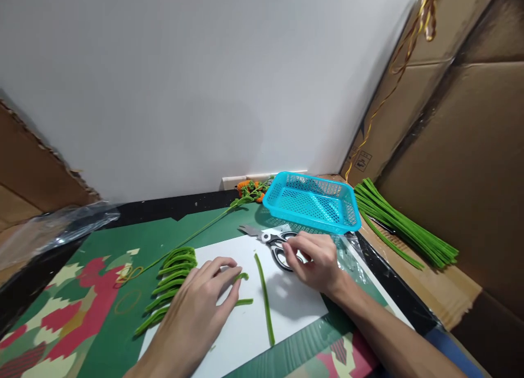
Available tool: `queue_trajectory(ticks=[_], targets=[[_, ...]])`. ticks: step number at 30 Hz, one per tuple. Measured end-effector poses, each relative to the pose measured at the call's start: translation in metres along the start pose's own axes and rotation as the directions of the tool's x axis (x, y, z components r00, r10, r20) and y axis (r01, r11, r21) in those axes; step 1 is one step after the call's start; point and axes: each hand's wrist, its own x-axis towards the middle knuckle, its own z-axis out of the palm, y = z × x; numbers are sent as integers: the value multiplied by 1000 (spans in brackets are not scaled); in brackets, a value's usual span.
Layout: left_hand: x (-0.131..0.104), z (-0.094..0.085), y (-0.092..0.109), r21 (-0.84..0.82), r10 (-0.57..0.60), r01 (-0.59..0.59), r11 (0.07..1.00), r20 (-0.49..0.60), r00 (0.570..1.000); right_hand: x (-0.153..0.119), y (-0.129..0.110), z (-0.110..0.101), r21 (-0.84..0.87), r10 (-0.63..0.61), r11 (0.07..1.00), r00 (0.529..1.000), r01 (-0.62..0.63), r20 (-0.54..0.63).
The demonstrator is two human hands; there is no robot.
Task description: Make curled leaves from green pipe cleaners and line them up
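My left hand (208, 293) is low over the white paper, thumb and fingers closed on a short, curled green pipe cleaner (243, 276). Just below its fingertips lies another short, straight piece of pipe cleaner (244, 301). A longer green pipe cleaner (265, 301) rests on the paper between my hands. My right hand (313, 258) is raised with its fingers curled in, and nothing shows between them. Beneath and beside it are the scissors (266, 238), blades slightly parted, handles partly covered by that hand. Several bent green pipe-cleaner strips (170, 282) are lined up left of my left hand.
A blue plastic basket (311, 203) stands behind the scissors. Right of it lies a bundle of green pipe cleaners (405, 225). An orange pipe-cleaner flower (249, 189) with a long green stem stretches across the green mat (135, 239). Cardboard walls (462, 149) stand at the sides.
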Motion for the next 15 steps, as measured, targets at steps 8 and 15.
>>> queue_trajectory(ticks=[8, 15], targets=[[-8, -2, 16, -148, -95, 96, 984, 7, 995, -22, 28, -89, -37, 612, 752, 718, -658, -332], [-8, -27, 36, -404, -86, -56, 913, -326, 941, -93, 108, -130, -456, 792, 486, 597, -745, -131]])
